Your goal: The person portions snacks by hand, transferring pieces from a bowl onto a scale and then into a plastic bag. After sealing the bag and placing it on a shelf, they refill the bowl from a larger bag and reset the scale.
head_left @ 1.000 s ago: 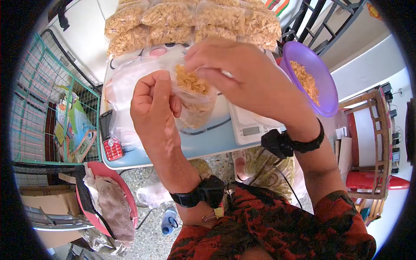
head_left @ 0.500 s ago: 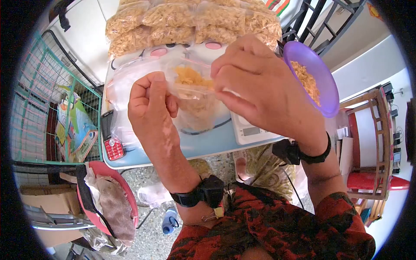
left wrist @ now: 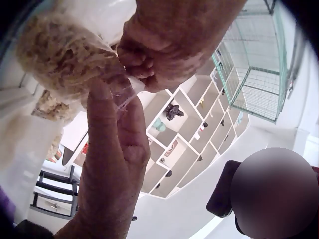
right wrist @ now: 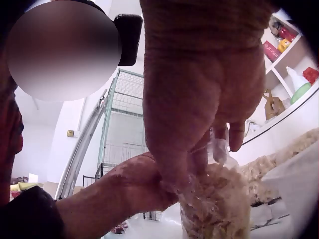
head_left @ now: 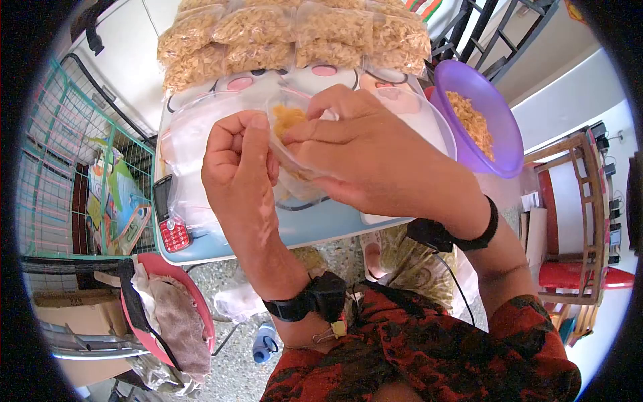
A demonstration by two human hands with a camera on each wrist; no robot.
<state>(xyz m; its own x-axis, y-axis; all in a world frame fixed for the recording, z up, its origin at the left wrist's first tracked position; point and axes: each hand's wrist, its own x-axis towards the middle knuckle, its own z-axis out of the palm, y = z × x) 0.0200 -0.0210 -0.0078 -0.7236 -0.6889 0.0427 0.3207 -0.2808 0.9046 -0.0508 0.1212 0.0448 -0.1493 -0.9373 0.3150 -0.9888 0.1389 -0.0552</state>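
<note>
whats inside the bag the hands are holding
The clear bag holds pale, thin flakes, yellower near its mouth in the head view. The right hand covers part of the mouth there, and the outer flakes hide the middle.

One bowl [head_left: 510,134], one phone [head_left: 175,234], apparently over eight bags [head_left: 254,27].

The room has a speckled gray floor [head_left: 234,378], a green wire cage [head_left: 57,161], white walls [left wrist: 291,134] and white shelves [left wrist: 192,130] with little things.

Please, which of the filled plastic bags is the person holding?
The single bag held by the left hand and right hand; the other filled bags lie stacked at the far side of the table, touched by neither hand.
</note>
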